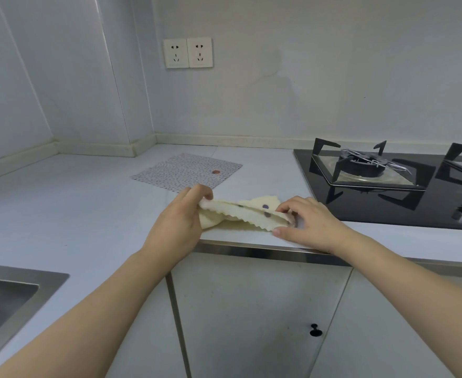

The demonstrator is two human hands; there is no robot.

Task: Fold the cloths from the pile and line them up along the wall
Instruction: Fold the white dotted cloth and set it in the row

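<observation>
A pale yellow cloth (247, 216) with dark dots and a wavy edge lies partly doubled over near the counter's front edge. My left hand (178, 225) pinches its left end between thumb and fingers. My right hand (306, 221) grips its right end, fingers curled over the top layer. Behind them a white cloth with small dots (186, 171) lies spread flat on the counter, apart from the wall, with a small reddish spot near its right side.
A black gas hob (388, 186) with pan supports fills the counter's right side. A steel sink (9, 298) is at the lower left. Two wall sockets (187, 52) sit above the counter (74, 203). Cabinet doors (251, 309) hang below the front edge.
</observation>
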